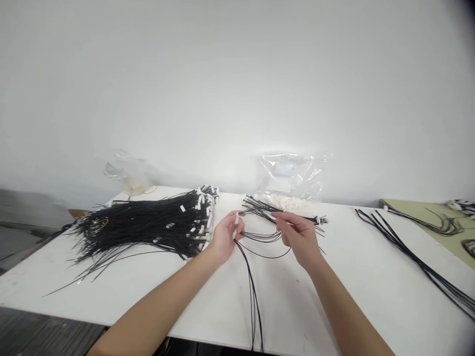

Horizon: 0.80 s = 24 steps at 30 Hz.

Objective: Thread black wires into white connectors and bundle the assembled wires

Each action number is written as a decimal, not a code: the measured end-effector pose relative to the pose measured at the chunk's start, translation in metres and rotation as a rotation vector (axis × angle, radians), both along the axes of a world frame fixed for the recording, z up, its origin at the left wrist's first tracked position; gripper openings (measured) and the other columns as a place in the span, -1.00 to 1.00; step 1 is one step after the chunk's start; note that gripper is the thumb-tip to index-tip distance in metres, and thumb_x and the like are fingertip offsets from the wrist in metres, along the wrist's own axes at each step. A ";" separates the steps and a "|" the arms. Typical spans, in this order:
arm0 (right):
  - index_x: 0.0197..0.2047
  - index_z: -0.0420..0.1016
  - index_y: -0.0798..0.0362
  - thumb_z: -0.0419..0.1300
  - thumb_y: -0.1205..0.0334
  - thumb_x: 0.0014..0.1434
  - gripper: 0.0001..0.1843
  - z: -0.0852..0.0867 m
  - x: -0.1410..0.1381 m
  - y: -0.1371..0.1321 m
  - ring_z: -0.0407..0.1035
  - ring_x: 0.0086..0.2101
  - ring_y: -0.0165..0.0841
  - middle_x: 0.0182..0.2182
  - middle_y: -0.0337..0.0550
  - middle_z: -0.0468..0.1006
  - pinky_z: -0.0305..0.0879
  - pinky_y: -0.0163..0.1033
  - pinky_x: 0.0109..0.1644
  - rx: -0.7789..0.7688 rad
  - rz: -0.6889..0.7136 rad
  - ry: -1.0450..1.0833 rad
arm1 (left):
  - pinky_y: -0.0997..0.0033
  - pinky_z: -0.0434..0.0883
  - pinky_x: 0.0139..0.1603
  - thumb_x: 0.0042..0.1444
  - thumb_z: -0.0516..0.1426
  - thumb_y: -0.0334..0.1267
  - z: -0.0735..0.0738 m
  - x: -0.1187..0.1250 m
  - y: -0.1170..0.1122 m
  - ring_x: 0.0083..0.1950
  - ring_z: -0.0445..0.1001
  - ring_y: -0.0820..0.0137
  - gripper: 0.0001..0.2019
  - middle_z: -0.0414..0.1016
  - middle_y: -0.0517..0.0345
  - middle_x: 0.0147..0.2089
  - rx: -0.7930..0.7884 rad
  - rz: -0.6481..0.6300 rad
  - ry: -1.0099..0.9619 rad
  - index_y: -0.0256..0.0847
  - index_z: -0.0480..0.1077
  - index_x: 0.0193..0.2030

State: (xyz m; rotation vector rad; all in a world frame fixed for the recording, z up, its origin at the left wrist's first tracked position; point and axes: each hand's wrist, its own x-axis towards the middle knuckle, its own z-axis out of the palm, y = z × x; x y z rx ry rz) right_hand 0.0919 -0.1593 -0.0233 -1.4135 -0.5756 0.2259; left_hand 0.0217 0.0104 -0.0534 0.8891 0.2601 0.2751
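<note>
Near the middle of the table, my left hand (227, 237) is closed on a white connector (237, 217) with thin black wires (261, 237) running out of it. Some of those wires loop right toward my other hand, while others hang down over the front edge. My right hand (299, 236) is closed with thumb and forefinger together, pinching what looks like a black wire near its end; the tip is too small to make out. Just behind my hands lies a bundle of black wires (302, 217) with white connectors.
At left lies a large pile of black wires (148, 222) with white connectors. Clear plastic bags (293, 178) stand against the wall, one with small white parts (285, 201). Longer black cables (411, 252) cross the right side of the white table (297, 301), beside a yellowish surface (408, 206).
</note>
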 end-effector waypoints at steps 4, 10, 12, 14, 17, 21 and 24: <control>-0.39 0.53 0.02 0.18 0.20 0.01 -0.88 -0.007 -0.008 0.008 0.09 -0.60 -0.52 -0.61 -0.25 0.32 0.07 -0.35 -0.55 -0.175 -0.096 -0.489 | 0.60 0.00 -0.62 -0.03 0.04 -0.22 0.002 0.000 -0.002 -0.60 0.03 0.58 -0.83 0.05 0.28 -0.64 0.010 -0.010 -0.023 -0.25 0.30 -0.31; -0.35 0.50 0.00 0.13 0.24 0.07 -0.88 -0.013 -0.009 0.012 0.10 -0.60 -0.51 -0.60 -0.27 0.33 0.09 -0.35 -0.54 -0.215 -0.164 -0.661 | 0.59 0.01 -0.60 -0.05 0.04 -0.25 0.003 -0.001 -0.004 -0.60 0.04 0.57 -0.83 0.05 0.28 -0.65 0.039 -0.008 -0.020 -0.26 0.31 -0.31; -0.35 0.50 0.01 0.13 0.25 0.07 -0.88 -0.013 -0.009 0.012 0.09 -0.60 -0.52 -0.60 -0.27 0.33 0.07 -0.36 -0.55 -0.222 -0.162 -0.661 | 0.58 0.02 -0.60 -0.04 0.03 -0.25 0.003 -0.001 -0.005 -0.60 0.05 0.57 -0.83 0.04 0.27 -0.66 0.056 -0.010 -0.018 -0.26 0.31 -0.31; -0.34 0.50 0.01 0.14 0.26 0.07 -0.89 -0.012 -0.009 0.011 0.10 -0.59 -0.52 -0.59 -0.27 0.34 0.07 -0.37 -0.55 -0.224 -0.154 -0.657 | 0.58 0.02 -0.59 -0.03 0.02 -0.24 0.002 -0.001 -0.005 -0.60 0.04 0.57 -0.82 0.05 0.27 -0.66 0.074 -0.014 -0.020 -0.26 0.31 -0.30; -0.33 0.49 0.01 0.14 0.27 0.07 -0.89 -0.013 -0.009 0.012 0.12 -0.58 -0.52 -0.58 -0.26 0.34 0.06 -0.38 -0.55 -0.225 -0.144 -0.660 | 0.58 0.02 -0.58 -0.02 0.01 -0.24 0.002 -0.002 -0.005 -0.59 0.04 0.57 -0.82 0.04 0.27 -0.65 0.090 -0.019 -0.020 -0.26 0.30 -0.29; -0.32 0.49 0.02 0.13 0.28 0.08 -0.89 -0.015 -0.008 0.012 0.11 -0.57 -0.52 -0.57 -0.27 0.34 0.07 -0.38 -0.53 -0.229 -0.140 -0.673 | 0.58 0.03 -0.56 -0.01 -0.01 -0.24 0.002 -0.003 -0.005 -0.58 0.03 0.57 -0.82 0.03 0.28 -0.65 0.107 -0.027 -0.017 -0.25 0.29 -0.28; -0.31 0.49 0.01 0.14 0.29 0.08 -0.89 -0.016 -0.008 0.013 0.11 -0.57 -0.52 -0.58 -0.28 0.33 0.08 -0.38 -0.52 -0.228 -0.133 -0.693 | 0.58 0.03 -0.56 0.00 -0.02 -0.24 0.000 -0.002 -0.005 -0.58 0.02 0.57 -0.82 0.03 0.28 -0.65 0.123 -0.032 -0.021 -0.25 0.29 -0.28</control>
